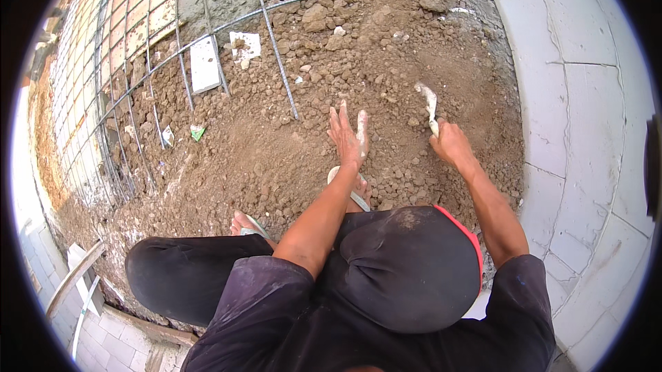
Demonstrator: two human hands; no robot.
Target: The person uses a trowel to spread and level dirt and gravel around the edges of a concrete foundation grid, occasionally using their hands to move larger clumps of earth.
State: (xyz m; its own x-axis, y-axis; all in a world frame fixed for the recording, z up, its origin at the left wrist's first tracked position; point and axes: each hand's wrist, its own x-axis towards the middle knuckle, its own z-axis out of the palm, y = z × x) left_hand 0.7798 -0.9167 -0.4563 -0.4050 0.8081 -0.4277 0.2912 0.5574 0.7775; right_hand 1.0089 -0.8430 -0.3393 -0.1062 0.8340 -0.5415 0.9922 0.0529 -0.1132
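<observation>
Over the loose brown soil (386,68) my left hand (348,137) reaches forward with its fingers stretched out and apart. It holds nothing, and whitish dust coats its thumb and fingertips. To its right, my right hand (452,143) is closed round the handle of a small trowel (429,99). The narrow, whitish blade points away from me, its tip at the dirt; whether it digs in I cannot tell. Clods and small stones lie around both hands.
A steel rebar grid (148,41) stretches across the left, with loose bar ends over the soil. White block pieces (204,65) lie beneath it. A pale block wall (586,117) curves along the right. My sandalled feet (252,224) rest on the dirt.
</observation>
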